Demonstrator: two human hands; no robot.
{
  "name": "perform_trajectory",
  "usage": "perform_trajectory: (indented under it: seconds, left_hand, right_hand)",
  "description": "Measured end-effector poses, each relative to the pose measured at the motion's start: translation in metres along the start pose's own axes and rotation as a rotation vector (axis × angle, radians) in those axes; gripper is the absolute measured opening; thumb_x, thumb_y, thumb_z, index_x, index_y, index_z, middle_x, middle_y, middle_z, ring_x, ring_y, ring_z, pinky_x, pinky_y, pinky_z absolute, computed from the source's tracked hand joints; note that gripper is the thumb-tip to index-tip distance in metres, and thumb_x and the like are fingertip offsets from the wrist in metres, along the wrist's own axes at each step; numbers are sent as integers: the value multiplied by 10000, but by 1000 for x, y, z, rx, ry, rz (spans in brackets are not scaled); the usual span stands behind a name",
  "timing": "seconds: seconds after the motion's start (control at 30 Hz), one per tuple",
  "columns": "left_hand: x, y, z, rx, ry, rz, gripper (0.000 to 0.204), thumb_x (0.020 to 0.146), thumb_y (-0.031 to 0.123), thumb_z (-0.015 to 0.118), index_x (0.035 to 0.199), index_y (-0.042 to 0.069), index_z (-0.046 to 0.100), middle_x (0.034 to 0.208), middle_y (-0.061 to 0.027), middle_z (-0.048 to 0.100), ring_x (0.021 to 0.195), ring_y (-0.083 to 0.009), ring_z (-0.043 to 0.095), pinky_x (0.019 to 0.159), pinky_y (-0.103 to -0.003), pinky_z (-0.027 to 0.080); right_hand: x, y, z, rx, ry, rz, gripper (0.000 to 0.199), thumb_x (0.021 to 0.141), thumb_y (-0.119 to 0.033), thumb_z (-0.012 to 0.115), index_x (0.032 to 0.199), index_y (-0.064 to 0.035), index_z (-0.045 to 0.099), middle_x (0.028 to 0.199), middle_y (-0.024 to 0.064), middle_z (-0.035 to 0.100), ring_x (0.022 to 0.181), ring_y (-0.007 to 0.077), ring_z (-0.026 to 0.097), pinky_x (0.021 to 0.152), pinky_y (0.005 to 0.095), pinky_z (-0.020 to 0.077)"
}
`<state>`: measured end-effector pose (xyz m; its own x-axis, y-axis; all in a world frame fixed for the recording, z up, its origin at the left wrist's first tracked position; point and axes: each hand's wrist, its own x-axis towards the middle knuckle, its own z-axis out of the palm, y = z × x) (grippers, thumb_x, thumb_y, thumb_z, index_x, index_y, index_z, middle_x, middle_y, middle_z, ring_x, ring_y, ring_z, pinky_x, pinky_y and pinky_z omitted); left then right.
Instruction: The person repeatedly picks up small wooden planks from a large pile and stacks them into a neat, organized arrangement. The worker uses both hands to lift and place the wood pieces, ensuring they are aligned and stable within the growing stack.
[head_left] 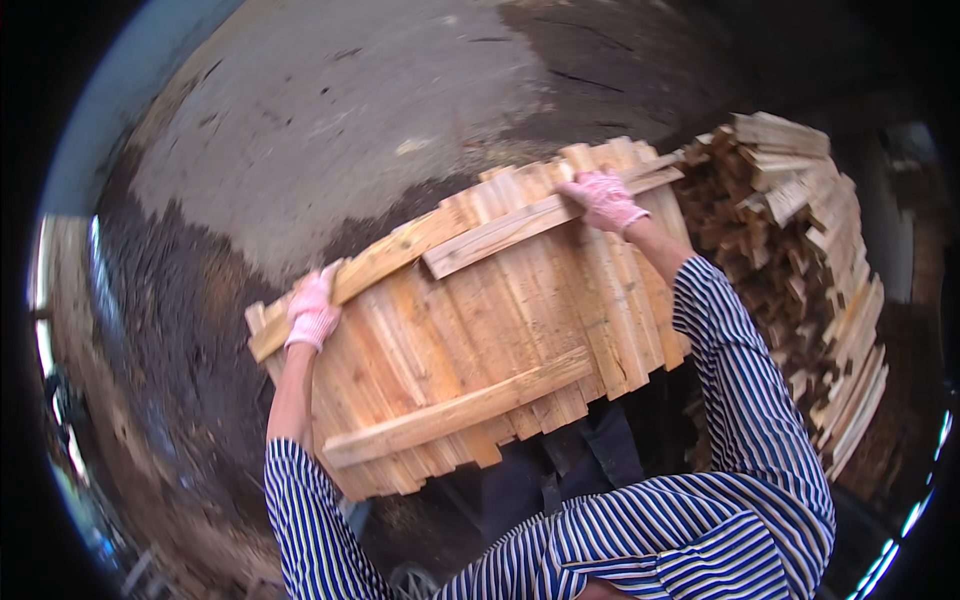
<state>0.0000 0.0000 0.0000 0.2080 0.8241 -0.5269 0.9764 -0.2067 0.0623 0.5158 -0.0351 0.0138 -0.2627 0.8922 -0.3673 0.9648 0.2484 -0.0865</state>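
In front of me a layer of pale wooden slats [500,310] lies side by side, their ends uneven. A long wooden strip [400,240] crosses their far edge. My left hand [313,308], in a pink glove, is closed on this strip near its left end; its fingertips are partly hidden. Overlapping that strip, a shorter wooden batten [490,240] slants up to the right. My right hand [606,202], gloved alike, has its fingers wrapped over this batten toward its right end. Another loose batten [460,408] rests across the slats on the near side.
To the right stands a tall stack of wooden slats [840,230], close to my right forearm. Beyond the slats is a grey floor [330,130] with dark, dirty patches. A small wheel [412,580] shows at the lower edge, below the slats.
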Motion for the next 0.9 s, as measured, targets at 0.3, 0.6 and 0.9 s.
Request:
perform_trajectory:
  seconds: [0.3,0.6,0.9]
  left_hand:
    - [-78,-6,31,252,584,-202,630,937,338,554,1520,190,366,1497,-164,444,1346,-331,453,1144,-498,311]
    - [-264,94,140,-154,-165,-50,718,825,367,715,1466,181,452,1480,-84,472,1437,-273,359,1219,-463,202]
    - [-326,43,184,-362,287,19,659,710,100,725,1342,125,537,1280,-111,571,1261,-302,491,1141,-458,343]
  right_hand:
    - [0,-68,3,-137,428,-66,742,763,-86,704,1461,-160,462,1248,196,574,1110,376,564,974,513,448]
    - [-187,-226,96,99,-107,-295,901,617,-299,874,1413,-164,474,1294,126,565,1201,339,547,1086,523,365]
    - [-188,-278,40,320,96,-375,268,729,-123,652,993,-90,617,882,130,630,838,323,645,673,452,518]
